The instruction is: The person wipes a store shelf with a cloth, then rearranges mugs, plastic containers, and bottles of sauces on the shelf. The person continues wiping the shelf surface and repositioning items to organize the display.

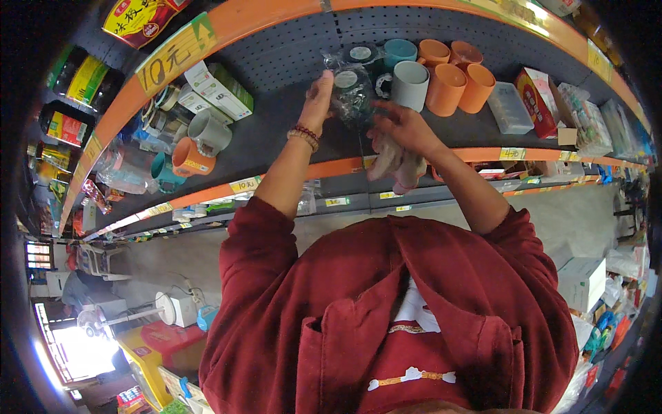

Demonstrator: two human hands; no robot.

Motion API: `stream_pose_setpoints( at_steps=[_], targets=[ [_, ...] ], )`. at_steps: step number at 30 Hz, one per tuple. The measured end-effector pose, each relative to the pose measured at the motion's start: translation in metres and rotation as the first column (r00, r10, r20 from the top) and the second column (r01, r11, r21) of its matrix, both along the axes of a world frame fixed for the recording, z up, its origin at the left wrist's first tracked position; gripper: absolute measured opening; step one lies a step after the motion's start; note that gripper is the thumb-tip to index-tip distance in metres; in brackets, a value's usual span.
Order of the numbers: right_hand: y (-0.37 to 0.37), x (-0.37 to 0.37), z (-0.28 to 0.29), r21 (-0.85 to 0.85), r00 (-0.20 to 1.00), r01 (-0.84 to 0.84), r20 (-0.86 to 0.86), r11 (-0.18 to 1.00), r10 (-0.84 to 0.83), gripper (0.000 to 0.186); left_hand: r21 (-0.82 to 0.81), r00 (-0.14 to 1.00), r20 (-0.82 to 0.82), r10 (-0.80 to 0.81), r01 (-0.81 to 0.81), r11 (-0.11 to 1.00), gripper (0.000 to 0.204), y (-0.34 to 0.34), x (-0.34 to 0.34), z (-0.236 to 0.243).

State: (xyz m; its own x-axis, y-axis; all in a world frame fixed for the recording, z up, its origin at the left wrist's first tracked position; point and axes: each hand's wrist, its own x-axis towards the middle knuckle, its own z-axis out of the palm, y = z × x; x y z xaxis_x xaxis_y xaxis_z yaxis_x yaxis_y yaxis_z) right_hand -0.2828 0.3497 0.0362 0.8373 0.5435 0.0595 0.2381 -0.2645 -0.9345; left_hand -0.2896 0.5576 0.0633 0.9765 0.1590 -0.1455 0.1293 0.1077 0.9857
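Left grip [317, 102] touches plastic-wrapped container [352, 93], its contents unclear

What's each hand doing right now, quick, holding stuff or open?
Left hand: at the plastic-wrapped item; whether it grips cannot be told.
Right hand: closed, holding a pale cloth.

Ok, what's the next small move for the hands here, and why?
I'd probably lift the pale cloth to the plastic-wrapped container: the right hand holds the cloth, which hangs by the orange shelf edge, while the left hand is at the container's left side and could likely steady it.
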Motion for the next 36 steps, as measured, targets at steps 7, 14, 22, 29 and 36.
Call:
stream_pose_setpoints(
  at_steps=[7, 14, 22, 29, 36],
  targets=[
    [-0.008, -0.012, -0.004, 0.04, 0.992, -0.088, 0.091, 0.995, 0.084, 0.031, 0.752, 0.969, 0.221, -0.106, -0.1, 0.652, 0.108, -0.008, 0.003, -0.014],
    [-0.051, -0.027, 0.014, 0.159, 0.998, -0.058, -0.019, 0.986, 0.061, 0.03, 0.68, 0.908, 0.175, -0.38, 0.168, 0.714, 0.074, 0.009, 0.017, -0.018],
    [-0.077, -0.035, 0.003, 0.094, 0.998, 0.065, -0.007, 0.993, -0.064, 0.03, 0.769, 0.904, 0.31, -0.294, -0.057, 0.637, 0.077, -0.007, 0.013, -0.023],
    [-0.083, -0.034, -0.01, 0.064, 0.997, 0.08, 0.016, 0.995, -0.081, 0.029, 0.775, 0.921, 0.32, -0.223, -0.119, 0.621, 0.087, -0.022, 0.006, -0.022],
    [-0.097, -0.043, -0.005, 0.041, 0.993, 0.104, -0.064, 0.994, -0.101, 0.031, 0.692, 0.87, 0.483, -0.101, -0.308, 0.653, 0.085, -0.005, -0.02, -0.002]
  ],
)
